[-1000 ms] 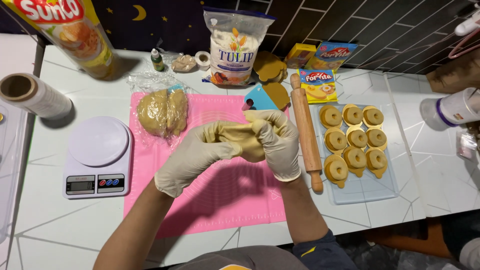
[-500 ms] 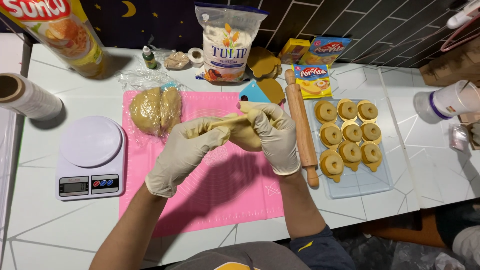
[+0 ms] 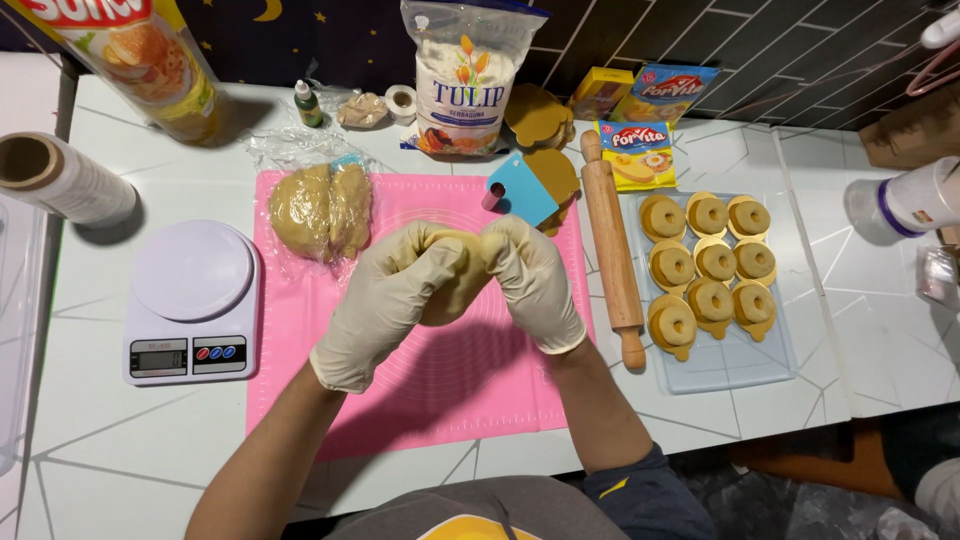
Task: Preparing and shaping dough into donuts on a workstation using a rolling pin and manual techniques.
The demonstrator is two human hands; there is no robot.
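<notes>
Both gloved hands, left hand [image 3: 385, 300] and right hand [image 3: 535, 280], are closed around a tan lump of dough [image 3: 458, 285], held above the middle of the pink silicone mat [image 3: 420, 400] on the counter [image 3: 880, 330]. The step in hand appears to be shaping; the next move probably calls for even pressure, with the clear tray of formed rounds [image 3: 710, 365] near the right edge
</notes>
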